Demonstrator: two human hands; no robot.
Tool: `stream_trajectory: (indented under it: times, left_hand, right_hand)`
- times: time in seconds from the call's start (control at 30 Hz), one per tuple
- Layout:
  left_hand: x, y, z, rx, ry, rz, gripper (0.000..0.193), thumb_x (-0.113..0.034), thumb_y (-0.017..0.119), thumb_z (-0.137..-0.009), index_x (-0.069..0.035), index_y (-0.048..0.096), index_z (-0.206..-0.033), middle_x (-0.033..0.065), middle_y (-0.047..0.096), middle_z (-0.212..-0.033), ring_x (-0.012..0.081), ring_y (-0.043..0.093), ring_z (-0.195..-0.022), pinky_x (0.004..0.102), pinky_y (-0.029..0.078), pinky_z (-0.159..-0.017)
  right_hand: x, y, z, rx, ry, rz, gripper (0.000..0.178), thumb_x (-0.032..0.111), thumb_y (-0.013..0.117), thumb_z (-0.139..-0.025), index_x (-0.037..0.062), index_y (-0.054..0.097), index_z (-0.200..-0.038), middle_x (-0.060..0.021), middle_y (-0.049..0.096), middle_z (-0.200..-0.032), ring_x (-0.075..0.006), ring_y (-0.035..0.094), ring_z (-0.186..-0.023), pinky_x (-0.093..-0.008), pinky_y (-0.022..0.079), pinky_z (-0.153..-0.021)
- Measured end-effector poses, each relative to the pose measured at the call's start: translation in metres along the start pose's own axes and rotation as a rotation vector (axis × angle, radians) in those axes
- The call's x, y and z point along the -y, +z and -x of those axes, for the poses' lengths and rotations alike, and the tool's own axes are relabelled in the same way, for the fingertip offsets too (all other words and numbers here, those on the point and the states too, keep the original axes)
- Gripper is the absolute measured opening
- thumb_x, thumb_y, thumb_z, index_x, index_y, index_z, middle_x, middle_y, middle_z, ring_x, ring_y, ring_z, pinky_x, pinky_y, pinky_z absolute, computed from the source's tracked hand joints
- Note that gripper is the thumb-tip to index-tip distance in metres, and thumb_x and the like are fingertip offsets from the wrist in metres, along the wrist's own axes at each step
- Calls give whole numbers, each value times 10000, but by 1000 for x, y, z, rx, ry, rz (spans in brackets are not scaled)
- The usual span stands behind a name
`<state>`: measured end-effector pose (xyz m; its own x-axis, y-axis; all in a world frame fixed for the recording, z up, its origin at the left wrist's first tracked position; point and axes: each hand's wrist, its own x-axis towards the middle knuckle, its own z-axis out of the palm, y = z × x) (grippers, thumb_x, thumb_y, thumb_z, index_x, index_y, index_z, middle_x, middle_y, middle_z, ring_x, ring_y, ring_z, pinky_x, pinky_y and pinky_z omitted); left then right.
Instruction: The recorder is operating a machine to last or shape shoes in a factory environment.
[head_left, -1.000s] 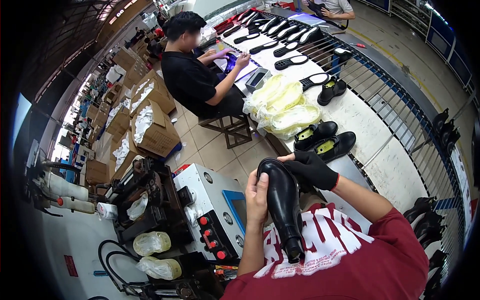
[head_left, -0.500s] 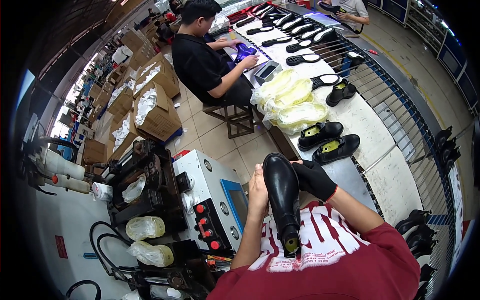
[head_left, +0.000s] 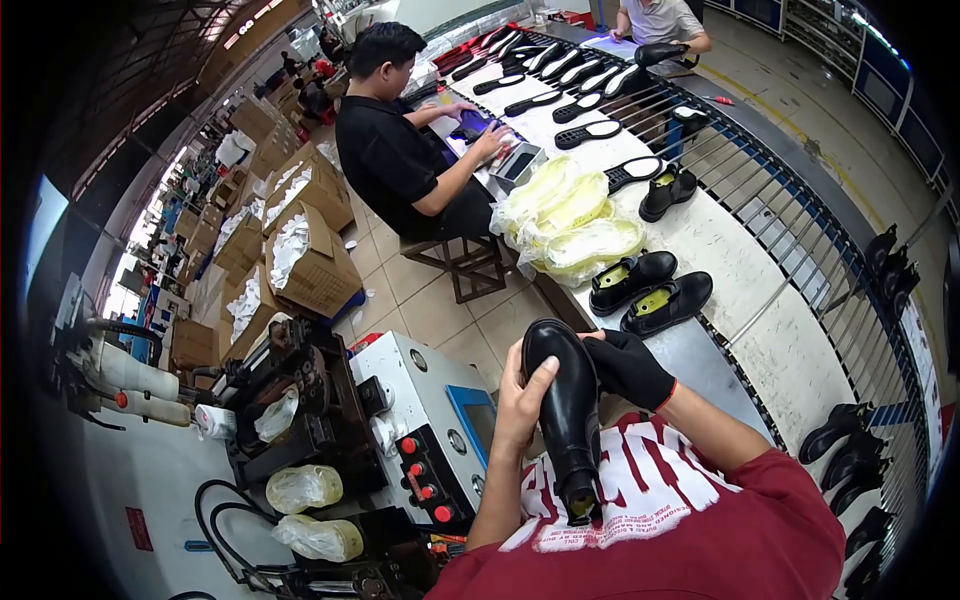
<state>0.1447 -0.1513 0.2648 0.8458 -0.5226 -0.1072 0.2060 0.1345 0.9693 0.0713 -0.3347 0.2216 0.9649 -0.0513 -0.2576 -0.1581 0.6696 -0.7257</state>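
Note:
A black leather shoe point(head_left: 566, 415) is held in front of my chest, toe pointing away and heel end toward me. My bare left hand point(head_left: 522, 395) grips its left side, with the thumb laid over the upper near the toe. My right hand point(head_left: 634, 368), in a black glove, is closed on the shoe's right edge by the forefoot; its fingertips are partly hidden by the shoe. Beyond my right hand, a pair of black shoes point(head_left: 668, 304) with yellow-green insoles rests on the bench.
Yellow plastic-wrapped forms point(head_left: 570, 225) lie on the white bench point(head_left: 740, 250), with black soles point(head_left: 588, 134) beyond. A seated co-worker point(head_left: 390, 140) works at its left. A machine with red buttons point(head_left: 428, 492) stands at my left; a roller rack point(head_left: 800, 240) runs along the right.
My left thumb has come over the shoe's upper, where the hand lay flat along its side before. The shoe has shifted slightly down in view. The right hand keeps its hold.

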Motion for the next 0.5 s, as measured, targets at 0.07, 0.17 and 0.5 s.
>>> stream_trajectory:
  times: [0.07, 0.17, 0.5]
  left_hand:
    - [-12, 6, 0, 90, 61, -30, 564, -231, 701, -898, 17, 487, -1357, 106, 611, -1205, 179, 576, -1117, 312, 433, -1015]
    - [-26, 13, -2, 134, 110, -66, 605, -252, 728, -916, 25, 465, -1385, 121, 604, -1259, 186, 583, -1152, 331, 431, -1045]
    - [-32, 12, -2, 147, 147, -27, 613, -219, 728, -910, 19, 445, -1399, 118, 603, -1266, 185, 584, -1162, 335, 426, -1061]
  right_hand:
    - [6, 1, 4, -8, -44, -33, 305, 202, 622, -1021, 15, 660, -1259, -45, 703, -1143, -101, 662, -1003, -247, 530, -891]
    - [16, 2, 8, 26, -102, -43, 295, 174, 608, -1027, 8, 653, -1268, -55, 702, -1153, -100, 663, -1010, -237, 529, -888]
    - [29, 10, 10, 73, -137, 37, 289, 156, 601, -1030, 2, 647, -1269, -55, 704, -1151, -96, 660, -1018, -231, 530, -890]
